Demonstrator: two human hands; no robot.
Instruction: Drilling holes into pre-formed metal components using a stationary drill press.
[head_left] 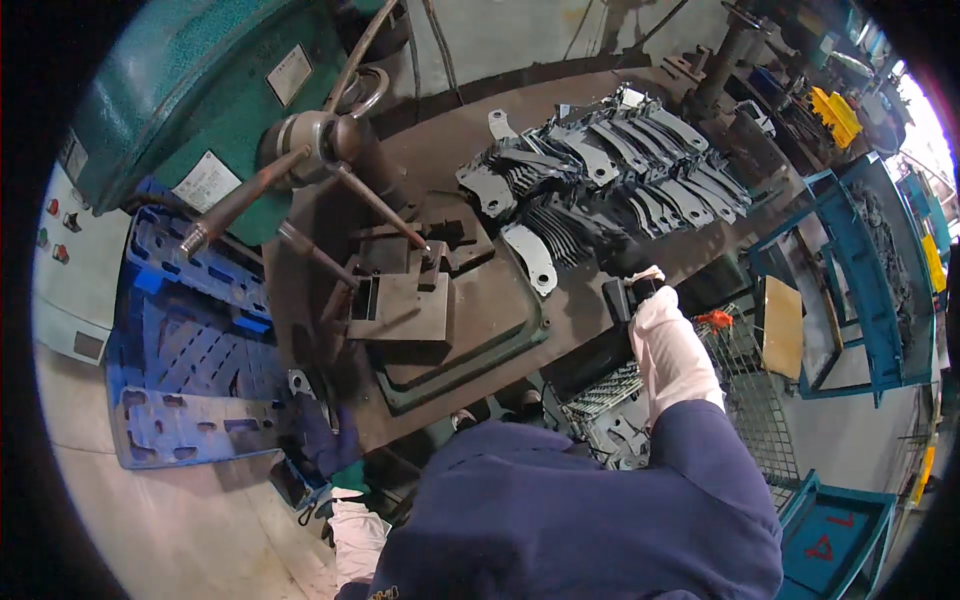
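Observation:
Several rows of flat grey metal plates (600, 160), curved and with holes at their ends, lie overlapped on the brown worktable. My right hand (626, 260), in a dark glove below a pale sleeve, reaches to the near edge of these rows. Its fingers merge with the dark gaps between plates, so their grip is hidden. My left hand (326, 508) is low at the left, beside the table's corner, mostly lost in shadow near its pale cuff. A single metal plate (299, 383) with a hole shows at the table's left edge, above a dark blue cloth (328, 442).
A green press (220, 110) with a spoked handle stands at the left over a steel fixture block (400, 315). Blue plastic pallets (195, 425) lean beside it. A wire basket (755, 400) holding metal plates is below the table's right edge, near a teal rack (880, 370).

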